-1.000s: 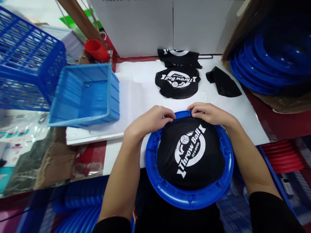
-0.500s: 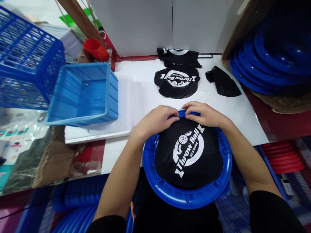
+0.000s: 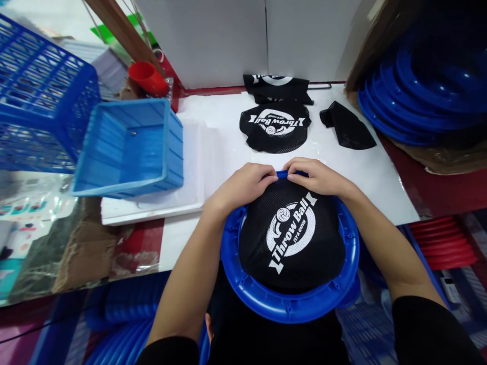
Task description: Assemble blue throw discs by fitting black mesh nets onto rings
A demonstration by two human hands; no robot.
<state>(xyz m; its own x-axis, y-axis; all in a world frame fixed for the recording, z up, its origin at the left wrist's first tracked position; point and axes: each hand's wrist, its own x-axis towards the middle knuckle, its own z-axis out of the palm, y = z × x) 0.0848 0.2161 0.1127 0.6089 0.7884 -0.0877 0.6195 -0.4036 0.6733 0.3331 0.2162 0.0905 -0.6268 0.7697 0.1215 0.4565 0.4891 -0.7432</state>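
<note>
Left hand (image 3: 251,181) and right hand (image 3: 317,176) have drawn closer, pinching the blue ring (image 3: 289,306); its black mesh (image 3: 291,241) is white-lettered.

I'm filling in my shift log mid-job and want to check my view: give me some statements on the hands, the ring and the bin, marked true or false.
1. The left hand and right hand both have fingers at the far edge of the blue ring. True.
2. Black mesh lies across the ring's opening. True.
3. That mesh is plain, with no print. False: it bears white "Throw Ball" lettering.
4. A light blue bin stands to the left of the ring. True.
5. That bin is piled full of mesh. False: the loose mesh pieces lie on the white work surface, beyond the hands.
</note>
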